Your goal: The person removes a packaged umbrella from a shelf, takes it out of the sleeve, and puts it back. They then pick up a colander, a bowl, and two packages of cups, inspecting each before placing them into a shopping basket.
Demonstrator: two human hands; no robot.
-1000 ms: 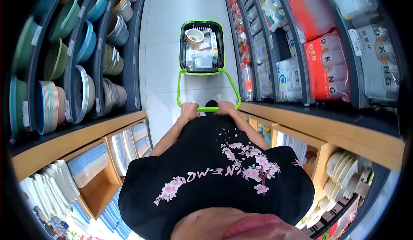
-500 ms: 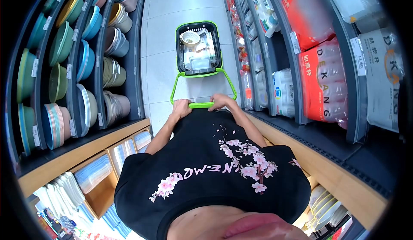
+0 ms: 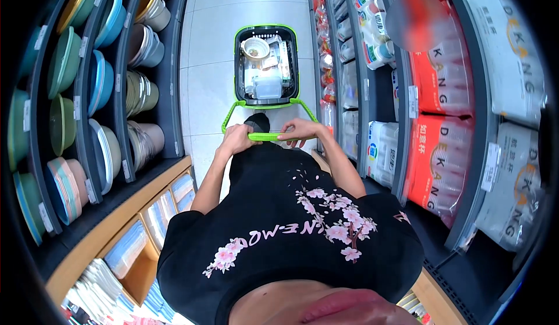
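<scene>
Both hands on green handle (image 3: 264, 136) of basket cart (image 3: 266, 64) standing on aisle floor ahead: left hand (image 3: 237, 139) wrapped around it, right hand (image 3: 297, 129) pinching it, fingers looser. Basket holds white bowl (image 3: 255, 48), plastic containers, probably. Right shelf packs (image 3: 441, 156) read "DEKANG". Shirt print unreadable, mirrored.

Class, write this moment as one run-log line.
left hand: grips green handle | right hand: on handle | shopping basket: on aisle floor, filled | shelves both sides
</scene>
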